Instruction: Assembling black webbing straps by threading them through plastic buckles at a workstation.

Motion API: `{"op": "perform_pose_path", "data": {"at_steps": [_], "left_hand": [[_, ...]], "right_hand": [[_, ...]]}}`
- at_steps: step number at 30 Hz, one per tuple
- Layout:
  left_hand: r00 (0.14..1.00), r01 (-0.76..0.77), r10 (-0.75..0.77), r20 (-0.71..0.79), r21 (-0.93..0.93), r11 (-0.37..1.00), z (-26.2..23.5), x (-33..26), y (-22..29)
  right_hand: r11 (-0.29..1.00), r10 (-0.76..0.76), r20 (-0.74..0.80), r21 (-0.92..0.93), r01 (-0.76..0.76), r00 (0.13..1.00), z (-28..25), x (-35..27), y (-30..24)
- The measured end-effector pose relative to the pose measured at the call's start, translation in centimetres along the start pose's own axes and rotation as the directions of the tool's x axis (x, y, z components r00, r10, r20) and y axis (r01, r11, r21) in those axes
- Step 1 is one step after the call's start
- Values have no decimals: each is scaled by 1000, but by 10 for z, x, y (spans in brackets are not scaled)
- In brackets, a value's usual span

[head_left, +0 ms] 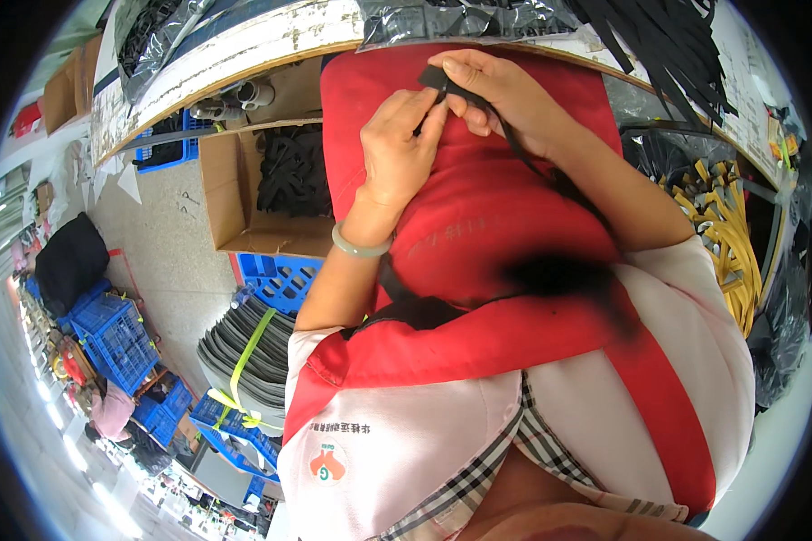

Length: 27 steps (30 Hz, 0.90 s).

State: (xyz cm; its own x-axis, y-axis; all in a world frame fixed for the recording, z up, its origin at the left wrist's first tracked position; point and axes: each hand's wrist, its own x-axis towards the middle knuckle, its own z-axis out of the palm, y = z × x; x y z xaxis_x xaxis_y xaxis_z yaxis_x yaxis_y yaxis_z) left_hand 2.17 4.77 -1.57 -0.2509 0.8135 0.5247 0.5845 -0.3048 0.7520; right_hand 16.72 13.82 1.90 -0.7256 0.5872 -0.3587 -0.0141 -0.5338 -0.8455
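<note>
My left hand (395,144) and right hand (505,95) meet fingertip to fingertip at the near edge of the worktop (244,65), both clamped on a narrow black strap (432,77). The strap's flat end stands out just beyond my fingertips, between the two hands; its length runs from there under my right hand's fingers, past the palm and down toward the inside of that wrist. My left thumb and fingers pinch it just below the flat end; how much of it lies inside that grip I cannot tell. A pale bangle (361,242) circles my left wrist. Beneath both hands spreads my red apron (478,216), over a white shirt (406,460) with a checked collar.

On the worktop ahead, a clear plastic bag (460,22) holds dark pieces, and to its right a sheaf of black strips (663,54) hangs over the edge. Beside my left forearm, an open cardboard box (230,212) holds black pieces; nearer my body, a yellow-green band (251,352) binds a curved bundle of dark strips (221,347). Yellow straps (729,248) hang to my right. Farther left, blue crates (113,334) stand near a person in pink (115,413).
</note>
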Motion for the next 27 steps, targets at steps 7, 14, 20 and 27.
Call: {"op": "perform_pose_path", "data": {"at_steps": [7,14,20,27], "left_hand": [[536,701,-676,506,-713,22,-8,2,3],[673,599,-694,256,-739,308,-8,15,18],[723,629,-670,168,-561,538,-2,6,23],[912,365,-409,-6,-442,820,-1,7,13]], "right_hand": [[987,-80,53,-138,87,995,-8,-3,6],[766,-485,-22,-492,413,874,21,-26,-21],[891,-164,-67,-439,118,984,2,-22,-15],[940,-158,-81,-316,125,984,8,-11,-2]]}}
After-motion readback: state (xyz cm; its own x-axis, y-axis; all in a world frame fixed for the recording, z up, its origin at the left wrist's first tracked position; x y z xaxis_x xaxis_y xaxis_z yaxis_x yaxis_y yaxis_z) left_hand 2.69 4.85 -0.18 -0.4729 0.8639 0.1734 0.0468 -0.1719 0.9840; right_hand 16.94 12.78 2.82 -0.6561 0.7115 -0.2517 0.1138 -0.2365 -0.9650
